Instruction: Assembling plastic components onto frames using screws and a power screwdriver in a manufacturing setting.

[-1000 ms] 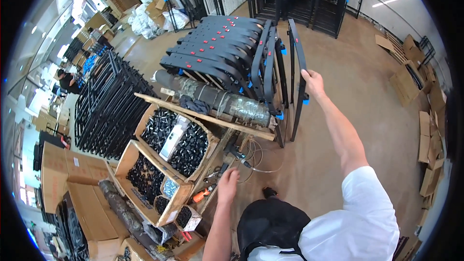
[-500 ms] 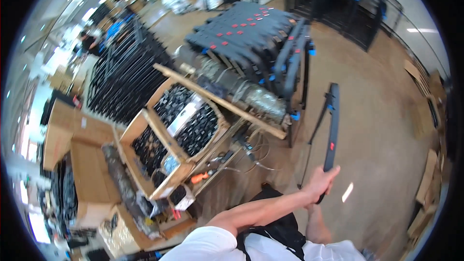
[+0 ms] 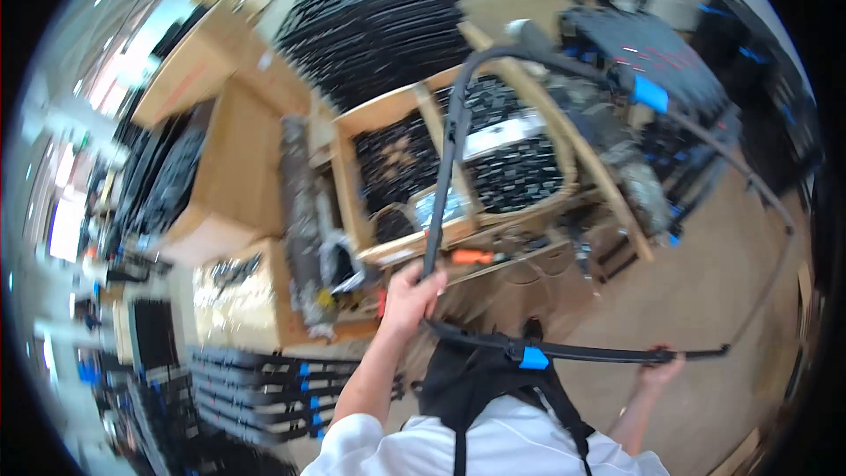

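Observation:
A large black frame (image 3: 453,137) of bent tubing is held up in front of me, tilted, with its far side reaching over the wooden box. My left hand (image 3: 412,300) is closed around its left side, near the lower left corner. At the lower right, my right hand (image 3: 659,368) grips the near bar from below, its fingers partly hidden by the bar. One blue piece (image 3: 649,94) wraps the far bar, and another blue piece (image 3: 533,358) sits on the near bar in front of my apron.
Behind the frame stands a divided wooden box (image 3: 348,203) full of small black parts, with an orange-handled tool (image 3: 472,256) before it. A long wooden plank (image 3: 608,185) lies to its right. An open cardboard box (image 3: 238,150) is left; stacked black frames (image 3: 370,26) rise beyond.
My view has swung left toward the box and cartons. The frame, edge-on at the right before, now spreads wide across the view. My hands, close together earlier, are far apart on it.

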